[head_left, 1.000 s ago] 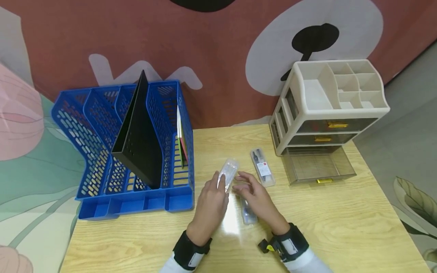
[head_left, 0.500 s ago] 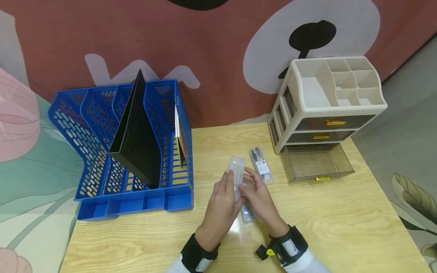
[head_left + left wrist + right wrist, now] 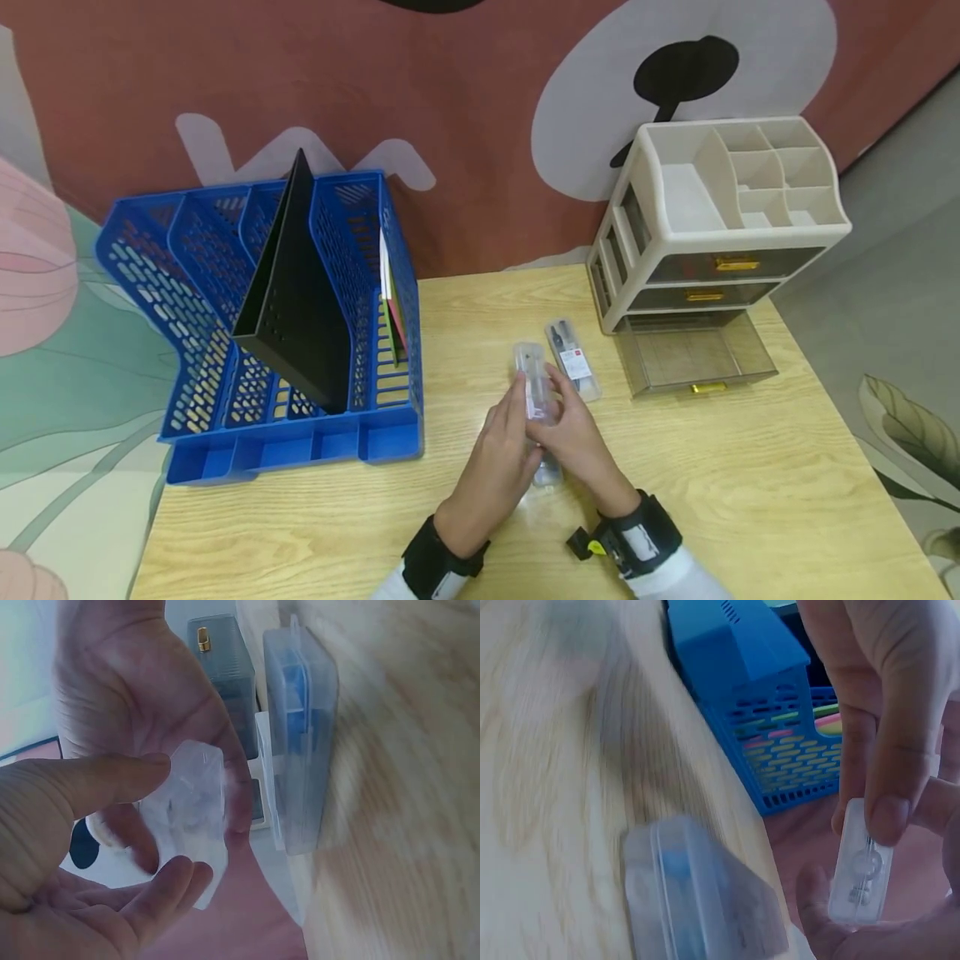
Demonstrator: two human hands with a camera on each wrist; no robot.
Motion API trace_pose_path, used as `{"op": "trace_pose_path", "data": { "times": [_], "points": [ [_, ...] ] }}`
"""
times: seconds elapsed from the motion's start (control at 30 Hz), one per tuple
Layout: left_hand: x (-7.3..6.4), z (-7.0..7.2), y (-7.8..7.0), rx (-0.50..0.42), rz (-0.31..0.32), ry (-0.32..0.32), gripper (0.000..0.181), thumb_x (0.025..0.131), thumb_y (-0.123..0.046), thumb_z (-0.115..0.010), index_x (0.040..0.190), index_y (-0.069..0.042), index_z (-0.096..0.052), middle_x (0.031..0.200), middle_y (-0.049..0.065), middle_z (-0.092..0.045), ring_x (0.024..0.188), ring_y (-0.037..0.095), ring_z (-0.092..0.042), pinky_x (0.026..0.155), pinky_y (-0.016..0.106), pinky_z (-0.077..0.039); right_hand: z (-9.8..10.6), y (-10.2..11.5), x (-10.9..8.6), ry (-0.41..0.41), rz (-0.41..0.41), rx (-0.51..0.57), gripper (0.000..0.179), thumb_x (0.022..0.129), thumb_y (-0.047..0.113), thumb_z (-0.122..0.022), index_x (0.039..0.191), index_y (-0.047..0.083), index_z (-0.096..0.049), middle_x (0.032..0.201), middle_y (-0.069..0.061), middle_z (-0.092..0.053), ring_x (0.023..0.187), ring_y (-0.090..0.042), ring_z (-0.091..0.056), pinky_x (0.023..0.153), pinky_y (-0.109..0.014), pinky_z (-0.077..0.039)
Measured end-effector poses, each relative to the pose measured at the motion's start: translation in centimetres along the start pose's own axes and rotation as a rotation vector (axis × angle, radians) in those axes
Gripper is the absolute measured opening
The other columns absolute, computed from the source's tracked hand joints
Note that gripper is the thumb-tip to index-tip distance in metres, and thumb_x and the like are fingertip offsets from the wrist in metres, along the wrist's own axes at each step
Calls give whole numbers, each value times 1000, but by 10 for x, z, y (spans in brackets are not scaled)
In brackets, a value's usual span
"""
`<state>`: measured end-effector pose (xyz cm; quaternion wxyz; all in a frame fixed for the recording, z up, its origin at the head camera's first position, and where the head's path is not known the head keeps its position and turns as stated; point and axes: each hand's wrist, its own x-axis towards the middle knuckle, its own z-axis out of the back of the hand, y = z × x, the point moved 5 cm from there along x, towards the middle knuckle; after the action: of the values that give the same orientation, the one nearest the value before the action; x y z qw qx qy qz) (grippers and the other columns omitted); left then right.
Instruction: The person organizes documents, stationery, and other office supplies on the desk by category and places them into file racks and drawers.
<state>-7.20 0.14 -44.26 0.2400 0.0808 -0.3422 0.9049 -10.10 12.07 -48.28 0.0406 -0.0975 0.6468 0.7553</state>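
Both hands hold a small clear plastic case [image 3: 531,367] above the table. My left hand [image 3: 491,458] grips it between thumb and fingers, seen close in the left wrist view. On the other side, my right hand [image 3: 577,442] has its thumb and fingers about the case's lower part. Small metallic parts show through the case [image 3: 861,877] in the right wrist view. Beneath the hands lies a second clear case [image 3: 548,473], with something blue inside. A third clear case [image 3: 573,358], with a white label and a dark slim tool inside, lies just beyond the right hand.
A blue perforated file rack [image 3: 296,450] stands at the left, with a black folder [image 3: 307,308] and a few thin booklets [image 3: 392,300]. At the back right is a white desktop organizer [image 3: 750,242]. Its bottom drawer [image 3: 697,367] is pulled out over the wooden table [image 3: 712,483].
The held case has moved to the right along with the left hand. The right hand, apart from it a second ago, has closed its fingers on it.
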Motion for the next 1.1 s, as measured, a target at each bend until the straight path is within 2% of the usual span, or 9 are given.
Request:
{"op": "trace_pose_path", "data": {
  "times": [0.13,0.23,0.4,0.57,0.7,0.8,0.93,1.0,1.1],
  "points": [
    [-1,0,1,-19,8,13,108,75,-9,-81,154,4,-7,146,28,-43,130,33,-46,104,40,-46,7,5,-2,-52,91,-222,90,77,8,-76,152,7,-27,139,-24,-42,110,-39,-55,82,-47,-57],
    [-4,3,6,7,17,17,112,75,-13,-82,154,2,-5,145,27,-45,129,33,-47,104,42,-47,14,12,-4,-103,169,-372,89,76,12,-77,151,6,-30,141,-22,-39,116,-39,-50,91,-56,-51],
    [-8,10,21,90,30,26,112,75,-17,-83,155,0,-6,153,22,-35,134,32,-40,108,43,-43,28,21,-11,-155,259,-430,87,77,9,-77,150,3,-31,141,-24,-39,118,-40,-49,97,-60,-46],
    [-12,17,37,177,52,22,109,76,-21,-81,155,0,-9,156,23,-30,139,36,-33,113,47,-35,44,27,-19,-200,318,-474,83,80,5,-75,150,2,-31,142,-25,-39,116,-41,-51,92,-60,-49],
    [-15,20,49,234,85,58,102,80,-27,-77,155,-1,-14,157,25,-27,142,40,-26,115,52,-29,60,33,-26,-242,370,-532,83,80,4,-74,151,2,-30,140,-27,-40,114,-42,-51,89,-63,-50],
    [-16,21,57,270,92,81,96,81,-31,-75,154,-2,-20,157,25,-26,143,43,-22,113,57,-31,74,40,-32,-278,433,-591,83,79,2,-74,151,3,-31,137,-29,-43,112,-43,-52,87,-65,-50],
    [-19,20,63,290,90,107,92,83,-33,-73,153,-3,-23,158,26,-24,141,47,-22,111,60,-32,93,51,-38,-324,536,-691,80,76,-3,-75,147,0,-39,132,-33,-48,107,-46,-55,78,-66,-53],
    [-22,19,65,298,97,126,89,84,-33,-72,153,-4,-24,158,26,-24,141,48,-22,111,60,-32,102,55,-40,-338,559,-738,76,75,-4,-75,144,-2,-44,130,-34,-50,105,-48,-56,73,-65,-54],
    [-26,20,67,304,102,144,88,84,-32,-72,153,-4,-26,158,26,-24,140,49,-23,110,60,-33,116,57,-43,-344,556,-796,71,75,-2,-75,140,-4,-48,131,-33,-51,106,-49,-57,74,-66,-53]
  ]
}}
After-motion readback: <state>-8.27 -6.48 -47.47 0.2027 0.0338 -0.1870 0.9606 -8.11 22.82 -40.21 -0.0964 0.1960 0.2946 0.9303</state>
